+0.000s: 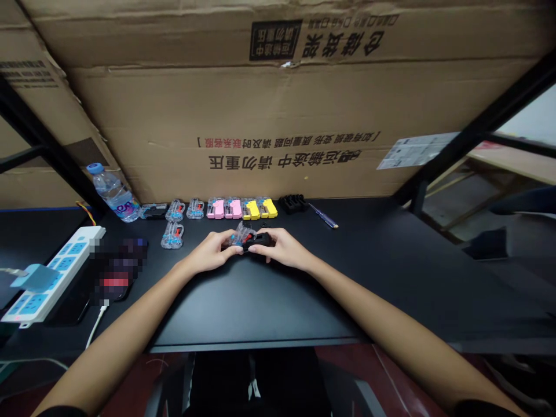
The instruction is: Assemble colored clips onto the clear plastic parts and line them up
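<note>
Over the middle of the black table, my left hand (pixel 209 251) is closed on a clear plastic piece (pixel 241 231) with red and blue parts inside. My right hand (pixel 284 249) pinches a black plastic piece (pixel 259 240) against it, thumb on the near side. The two pieces touch; their undersides are hidden by my fingers. Beyond my hands stands a row of similar clear pieces (pixel 195 208), some with pink shells (pixel 235 208) and some with yellow shells (pixel 251 209). Another clear piece (pixel 172 235) lies nearer, left of my left hand.
Black plastic parts (pixel 292 202) and a screwdriver (pixel 324 216) lie at the back right. To the left are a water bottle (pixel 113 192), a white power strip (pixel 65 263) and a phone (pixel 119 269) on a cable. A cardboard wall (pixel 269 104) closes off the back.
</note>
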A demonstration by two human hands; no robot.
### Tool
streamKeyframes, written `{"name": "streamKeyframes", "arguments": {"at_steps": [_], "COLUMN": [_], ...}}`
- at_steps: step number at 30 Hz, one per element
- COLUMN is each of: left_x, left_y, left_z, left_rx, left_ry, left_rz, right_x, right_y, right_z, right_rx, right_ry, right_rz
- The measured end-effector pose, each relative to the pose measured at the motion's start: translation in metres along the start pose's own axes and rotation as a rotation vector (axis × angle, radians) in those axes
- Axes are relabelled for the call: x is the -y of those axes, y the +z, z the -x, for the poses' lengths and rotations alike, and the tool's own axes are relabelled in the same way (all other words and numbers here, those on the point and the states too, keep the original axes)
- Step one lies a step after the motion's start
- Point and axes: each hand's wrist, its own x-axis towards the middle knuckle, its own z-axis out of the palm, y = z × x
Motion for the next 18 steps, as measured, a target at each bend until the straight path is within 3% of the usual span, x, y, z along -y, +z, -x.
{"name": "streamKeyframes", "arguments": {"at_steps": [4, 12, 18], "left_x": [0.002, -0.009, -0.014], "left_y": [0.002, 0.000, -0.005], "left_z": [0.001, -0.002, 0.001], "left_rx": [0.011, -0.097, -0.252], "left_ry": [0.019, 0.009, 0.232], "left_rz": [0.023, 0.119, -0.160], "right_x": [0.002, 0.013, 0.022], "right_y": [0.001, -0.007, -0.003], "right_z": [-0.001, -0.007, -0.004], "right_rx": [0.021, -0.170, -0.165], "right_ry": [0.033, 0.047, 0.183], "right_rz": [-0.068, -0.222, -0.576]}}
